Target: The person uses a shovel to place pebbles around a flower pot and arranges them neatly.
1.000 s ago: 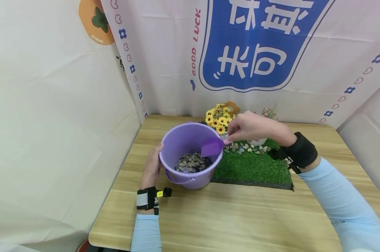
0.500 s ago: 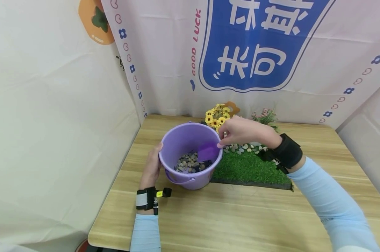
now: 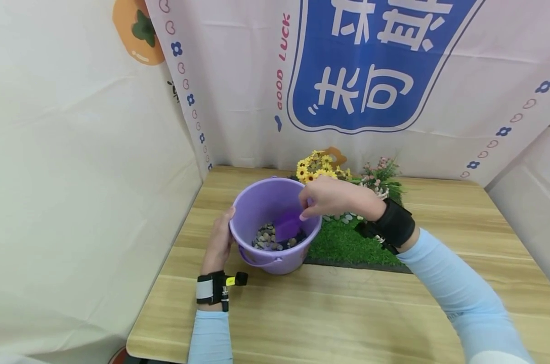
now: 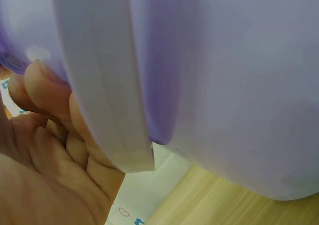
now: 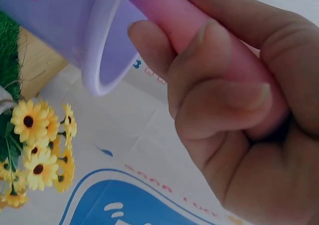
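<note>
A purple bucket [image 3: 281, 264] stands on the table, with small pebbles [image 3: 264, 236] on its bottom. My left hand [image 3: 217, 238] grips the bucket's left rim; in the left wrist view its fingers curl at the lilac wall. Over the bucket's right side, my right hand [image 3: 331, 197] holds a toy shovel [image 3: 286, 226] whose purple blade reaches down among the pebbles. The right wrist view gives the shovel's pink handle [image 5: 172, 13], with curled fingers and thumb around it. Part of the blade's lower edge is hidden.
A mat of artificial grass [image 3: 347, 247] lies right of the bucket, with loose stones [image 3: 346, 219] along its back. Yellow flowers [image 3: 307, 171] and a pink-flowered plant [image 3: 380, 172] stand behind. A printed cloth [image 3: 247, 101] hangs at the table's back.
My right hand has moved left and slightly downward, bringing the shovel from the bucket's right wall into the pebbles. The left hand and bucket have stayed put.
</note>
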